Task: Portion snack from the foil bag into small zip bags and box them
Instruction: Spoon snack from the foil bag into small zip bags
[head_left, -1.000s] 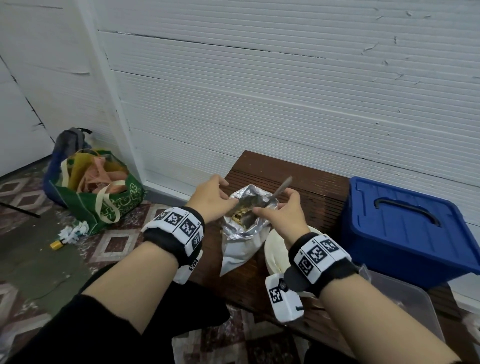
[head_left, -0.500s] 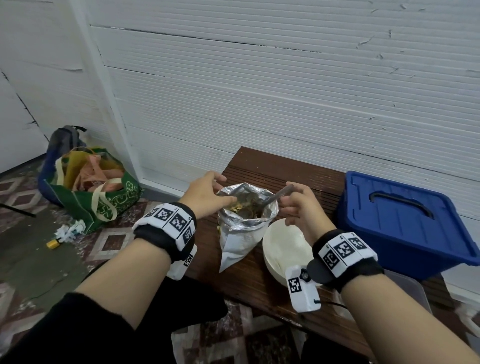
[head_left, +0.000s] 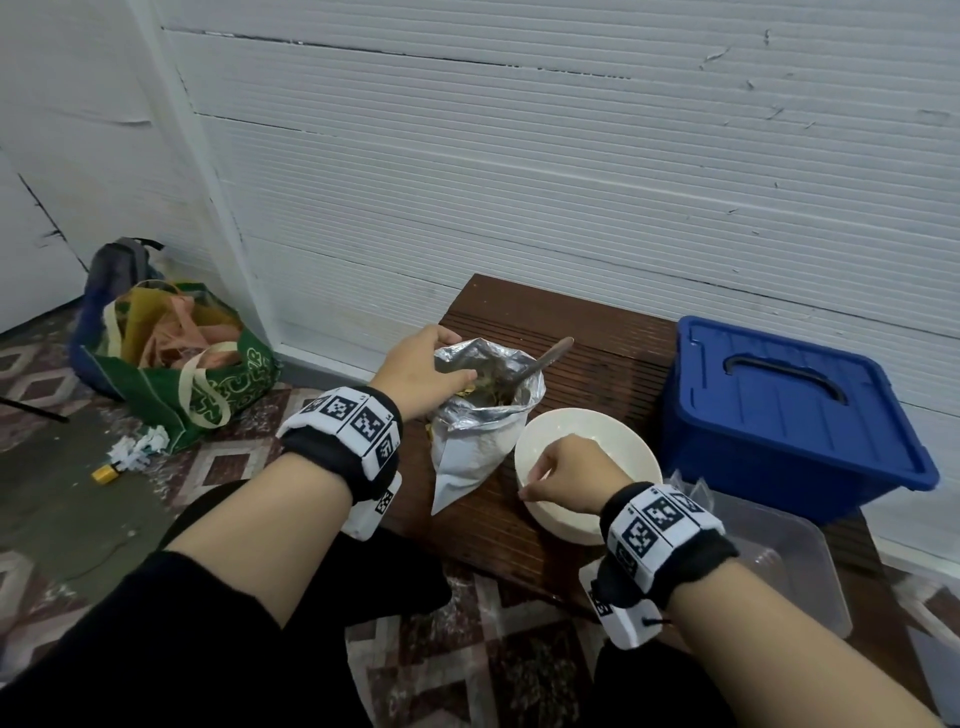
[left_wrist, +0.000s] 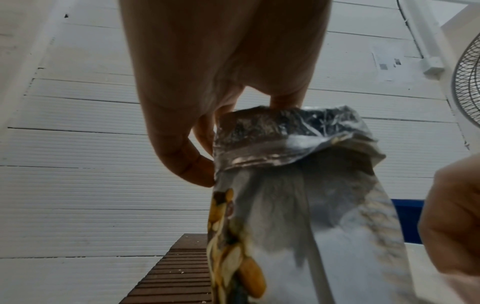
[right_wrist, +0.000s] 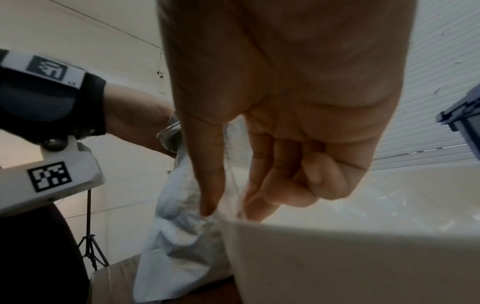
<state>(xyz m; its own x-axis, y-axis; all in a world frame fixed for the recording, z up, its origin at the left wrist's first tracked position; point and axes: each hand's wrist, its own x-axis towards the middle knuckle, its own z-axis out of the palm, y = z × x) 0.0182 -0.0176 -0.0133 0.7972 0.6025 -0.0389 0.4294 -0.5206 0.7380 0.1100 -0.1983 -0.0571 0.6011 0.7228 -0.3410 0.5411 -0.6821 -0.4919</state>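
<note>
1. Foil bag (head_left: 480, 415) stands open on the brown slatted table (head_left: 597, 343) by a white panelled wall, a spoon (head_left: 545, 358) inside it.
2. Left hand (left_wrist: 221, 67) pinches the bag's rim.
3. Right hand (right_wrist: 285, 102) pinches the white bowl's (right_wrist: 350, 257) rim.

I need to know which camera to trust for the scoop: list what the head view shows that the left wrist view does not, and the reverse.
Only the head view shows the spoon standing in the open bag, the white bowl, the blue box with its lid on and the clear tub.

Only the left wrist view shows the bag's printed nut picture and a fan.

Both show the left hand gripping the foil bag at its rim, and the right hand.
</note>
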